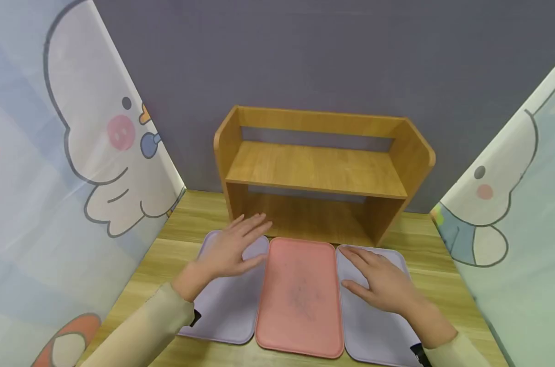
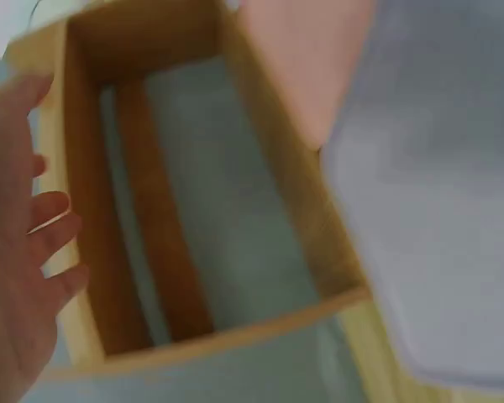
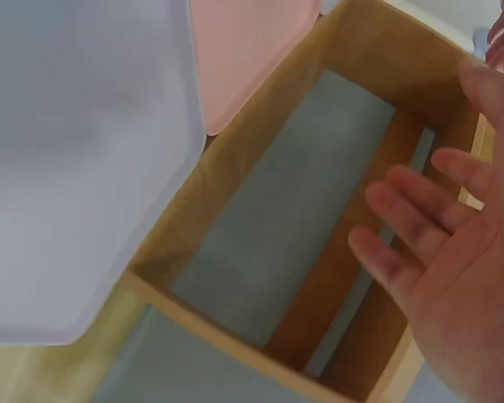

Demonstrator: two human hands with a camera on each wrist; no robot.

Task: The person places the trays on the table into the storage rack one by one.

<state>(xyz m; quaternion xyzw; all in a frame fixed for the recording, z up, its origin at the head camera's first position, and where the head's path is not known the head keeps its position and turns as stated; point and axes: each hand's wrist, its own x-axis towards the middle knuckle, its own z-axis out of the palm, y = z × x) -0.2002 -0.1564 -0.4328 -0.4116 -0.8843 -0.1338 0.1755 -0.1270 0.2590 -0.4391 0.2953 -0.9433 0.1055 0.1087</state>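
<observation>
My left hand (image 1: 233, 248) hovers over the left purple tray (image 1: 233, 306), fingers extended and holding nothing. On the other side, my right hand (image 1: 380, 278) is above the right lavender tray (image 1: 374, 331), its fingers loosely spread and its palm bare in the right wrist view. Between them lies a pink tray (image 1: 300, 290), with faint dark smudges on its surface. Behind the trays stands a two-level wooden shelf (image 1: 314, 165); no items show on its boards. The left wrist view is blurred, with the left hand's fingers (image 2: 55, 239) slightly bent.
The trays lie side by side on a wood-grain table (image 1: 185, 216). A dark grey panel (image 1: 328, 56) rises behind the shelf. Cloth walls with cartoon prints, one on the left (image 1: 25, 204) and one on the right (image 1: 525, 295), flank the table.
</observation>
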